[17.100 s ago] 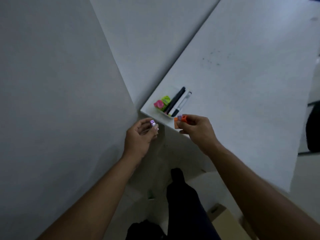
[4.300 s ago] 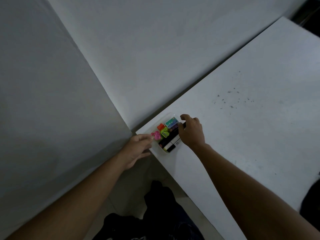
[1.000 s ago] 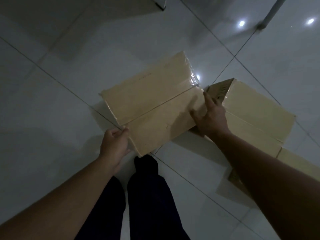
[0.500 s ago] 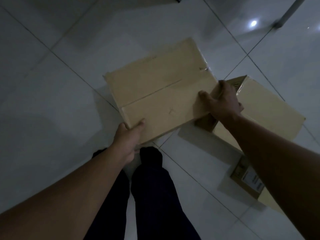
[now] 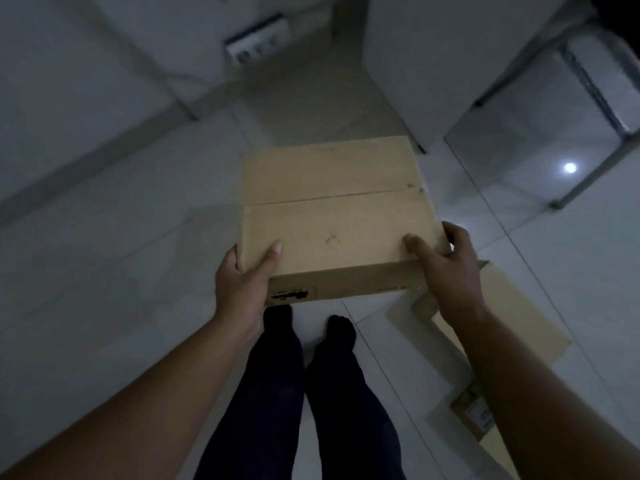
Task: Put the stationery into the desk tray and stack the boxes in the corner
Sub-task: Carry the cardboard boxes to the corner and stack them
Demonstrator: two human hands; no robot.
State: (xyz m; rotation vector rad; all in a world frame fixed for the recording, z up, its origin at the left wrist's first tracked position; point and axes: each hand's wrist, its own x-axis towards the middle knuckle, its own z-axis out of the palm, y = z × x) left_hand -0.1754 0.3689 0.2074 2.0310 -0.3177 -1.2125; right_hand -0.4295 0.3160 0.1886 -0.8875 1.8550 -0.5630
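Note:
I hold a flat brown cardboard box [image 5: 332, 209] level above the floor, its closed flaps facing up. My left hand [image 5: 242, 282] grips its near left corner, thumb on top. At the near right corner my right hand [image 5: 446, 268] clasps the box, fingers over the edge. A second cardboard box [image 5: 509, 320] lies on the tiles to the lower right, partly hidden by my right forearm. A smaller box with a white label [image 5: 474, 417] sits beside it. The desk tray and stationery are out of view.
White floor tiles [image 5: 104, 271] spread all around. A wall socket strip [image 5: 256, 39] sits on the wall ahead, near the room corner. A white desk panel [image 5: 433, 64] and a metal table leg [image 5: 595, 161] stand at the right. My legs [image 5: 301, 393] are below the box.
I have lifted the box off the floor and turned it square to me. My view has swung from the floor boxes toward the wall corner; the other boxes stay on the tiles.

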